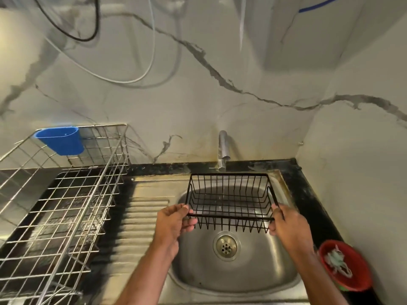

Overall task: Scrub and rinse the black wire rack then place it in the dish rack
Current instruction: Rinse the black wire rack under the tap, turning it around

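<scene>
Over the sink: the black wire rack is held in the air above the steel sink, its open side turned upward and its far edge just below the tap.
Left hand: the left hand is closed on the near left corner of the black wire rack, the thumb laid over the top bar and the fingers curled beneath it.
Right hand: the right hand is closed on the near right corner, the bar pinched between the thumb above and the fingers below.
Tap: a metal tap is fixed at the wall behind the sink; whether water is running cannot be told.
Drain: the round strainer is seen in the bottom of the sink, below the near edge of the held rack.
Dish rack: a silver dish rack is set on the dark tabletop to the left of the sink, beside the ribbed draining board, well apart from the black wire rack.
Blue cup: a blue plastic holder is hung on the far rim of the dish rack.
Red bowl: a red bowl holding pale scraps is set on the tabletop at the right of the sink, near the right forearm.
</scene>
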`<state>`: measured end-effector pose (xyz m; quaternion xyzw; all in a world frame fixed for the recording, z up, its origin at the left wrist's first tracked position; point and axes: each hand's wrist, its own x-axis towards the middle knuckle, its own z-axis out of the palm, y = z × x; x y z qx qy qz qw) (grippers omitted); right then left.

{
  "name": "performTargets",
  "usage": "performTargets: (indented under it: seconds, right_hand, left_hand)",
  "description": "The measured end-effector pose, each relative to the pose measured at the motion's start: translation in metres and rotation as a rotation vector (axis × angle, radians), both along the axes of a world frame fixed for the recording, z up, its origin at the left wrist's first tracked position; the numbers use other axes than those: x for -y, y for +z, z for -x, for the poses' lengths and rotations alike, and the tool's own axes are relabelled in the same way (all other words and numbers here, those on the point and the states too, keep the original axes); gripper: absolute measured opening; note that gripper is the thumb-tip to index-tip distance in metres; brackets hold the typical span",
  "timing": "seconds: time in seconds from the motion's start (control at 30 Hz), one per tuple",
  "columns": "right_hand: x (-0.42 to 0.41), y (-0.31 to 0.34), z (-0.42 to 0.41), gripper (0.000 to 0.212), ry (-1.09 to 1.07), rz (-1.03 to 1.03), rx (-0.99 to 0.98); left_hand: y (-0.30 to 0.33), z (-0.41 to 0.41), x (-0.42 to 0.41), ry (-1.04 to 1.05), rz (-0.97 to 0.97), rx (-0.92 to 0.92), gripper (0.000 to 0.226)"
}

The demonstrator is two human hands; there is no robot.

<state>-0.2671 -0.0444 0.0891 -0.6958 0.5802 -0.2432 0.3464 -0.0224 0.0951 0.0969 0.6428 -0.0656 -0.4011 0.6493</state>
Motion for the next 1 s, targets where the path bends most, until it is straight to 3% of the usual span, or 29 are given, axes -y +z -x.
performTargets:
  seconds: [0.3, 0.63, 0.83, 1.0]
  right_hand:
    - [0.002, -0.009, -0.013, 0.028, 0.026, -0.064, -0.058]
    - [0.013, -0.019, -0.032, 0.034, 0.110, -0.115, 0.047]
    - [0.022, -0.008, -0.051, 0.034, 0.140, -0.139, 0.085]
    - [0.030, -0.009, -0.066, 0.033, 0.211, -0.083, 0.088]
  left_hand:
    - [-0.003, -0.001, -0.018, 0.010, -0.018, 0.105, 0.010]
    - [0.005, -0.010, -0.028, 0.063, -0.037, 0.174, 0.011]
    - [0.014, -0.021, -0.028, 0.004, -0.083, 0.384, 0.004]
    - [0.016, -0.032, -0.037, -0.036, -0.189, 0.510, 0.016]
